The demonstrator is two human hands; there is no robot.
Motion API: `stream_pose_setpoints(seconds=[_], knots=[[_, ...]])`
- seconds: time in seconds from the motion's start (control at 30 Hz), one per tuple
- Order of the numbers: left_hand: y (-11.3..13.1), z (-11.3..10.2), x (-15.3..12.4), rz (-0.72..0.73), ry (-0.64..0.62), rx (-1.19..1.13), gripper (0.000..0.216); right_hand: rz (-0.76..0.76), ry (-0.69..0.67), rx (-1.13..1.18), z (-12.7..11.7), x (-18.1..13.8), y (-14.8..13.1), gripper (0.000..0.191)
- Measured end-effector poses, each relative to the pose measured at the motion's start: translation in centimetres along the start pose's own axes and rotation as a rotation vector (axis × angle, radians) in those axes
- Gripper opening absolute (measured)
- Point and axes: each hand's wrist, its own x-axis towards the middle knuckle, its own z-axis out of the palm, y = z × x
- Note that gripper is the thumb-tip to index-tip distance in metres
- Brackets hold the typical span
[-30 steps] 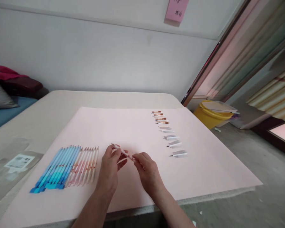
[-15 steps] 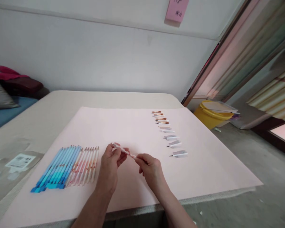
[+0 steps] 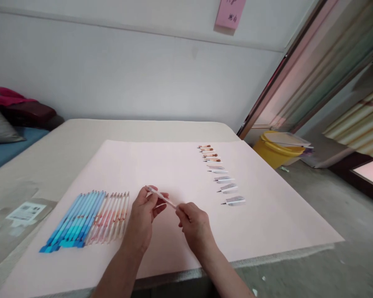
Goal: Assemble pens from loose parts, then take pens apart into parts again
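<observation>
A slim whitish pen [image 3: 162, 197] is held slantwise above the pink sheet, one end in each hand. My left hand [image 3: 143, 213] is closed in a pinch round its upper left end. The fingers of my right hand [image 3: 193, 221] are closed on its lower right end and hide that end. Left of my left hand lies a row of pale pens [image 3: 113, 215] with red and orange patterns, beside a row of blue pens [image 3: 76, 219]. To the right, short white pieces with dark thin tips [image 3: 233, 201] lie in a column, the far ones with brown ends.
The pink sheet [image 3: 161, 161] covers much of a cream table [image 3: 90, 128] against a white wall. Plastic packaging with a white label [image 3: 26, 211] lies at the left. A yellow bucket [image 3: 275, 151] stands on the floor at the right. A pink note [image 3: 230, 14] hangs on the wall.
The red marks seen on the held pen's barrel no longer show, and its visible part looks plain white. My right hand has shifted slightly left; my left hand is nearly still.
</observation>
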Motion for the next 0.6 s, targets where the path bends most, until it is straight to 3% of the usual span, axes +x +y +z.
stream_pose_setpoints(seconds=[0.27,0.4,0.6], knots=[[-0.14,-0.39,0.57,0.129,0.2,0.05,0.021,-0.023,-0.077,0.01,-0.01,-0.17,-0.79,0.018],[-0.06,-0.75,0.78,0.11,0.159,-0.048,0.035,0.042,-0.11,0.082,0.04,-0.18,-0.78,0.02],[-0.37,-0.77,0.87,0.096,0.201,-0.042,0.017,0.039,-0.115,0.086,0.17,-0.16,-0.83,0.018]])
